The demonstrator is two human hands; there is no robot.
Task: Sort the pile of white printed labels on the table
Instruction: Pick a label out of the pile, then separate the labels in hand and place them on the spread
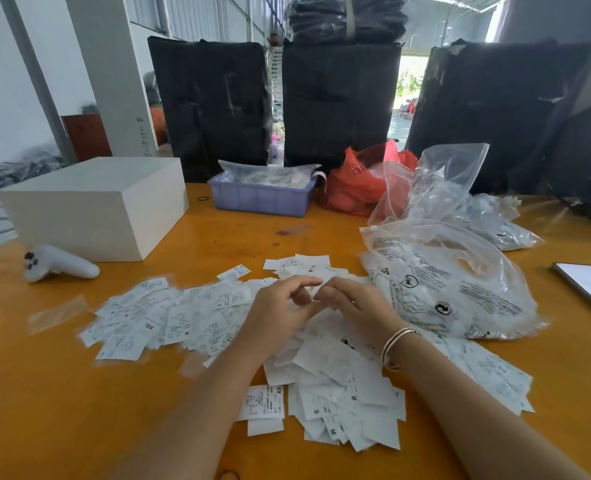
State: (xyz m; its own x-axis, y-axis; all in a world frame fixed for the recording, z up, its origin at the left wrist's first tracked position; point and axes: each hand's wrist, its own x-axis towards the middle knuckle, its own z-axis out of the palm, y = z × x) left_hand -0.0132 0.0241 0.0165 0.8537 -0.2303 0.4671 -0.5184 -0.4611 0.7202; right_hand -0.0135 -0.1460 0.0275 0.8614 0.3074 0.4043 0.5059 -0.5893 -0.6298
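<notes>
White printed labels lie scattered over the orange table (79, 410). One spread of labels (169, 317) lies to the left, a thicker heap of labels (342, 403) sits near me, and a few more labels (301, 265) lie farther back. My left hand (280, 310) and my right hand (356, 306) meet above the middle of the pile. Their fingers are curled and the fingertips touch. They appear to pinch a small white label between them, mostly hidden by the fingers. A bracelet (396, 344) circles my right wrist.
A white box (93, 206) and a white controller (58, 265) sit at the left. A purple tray (262, 199) and a red bag (352, 188) stand at the back. Clear printed plastic bags (460, 285) lie to the right, with a phone (588, 285) beyond. Black wrapped bundles (214, 98) stand behind the table.
</notes>
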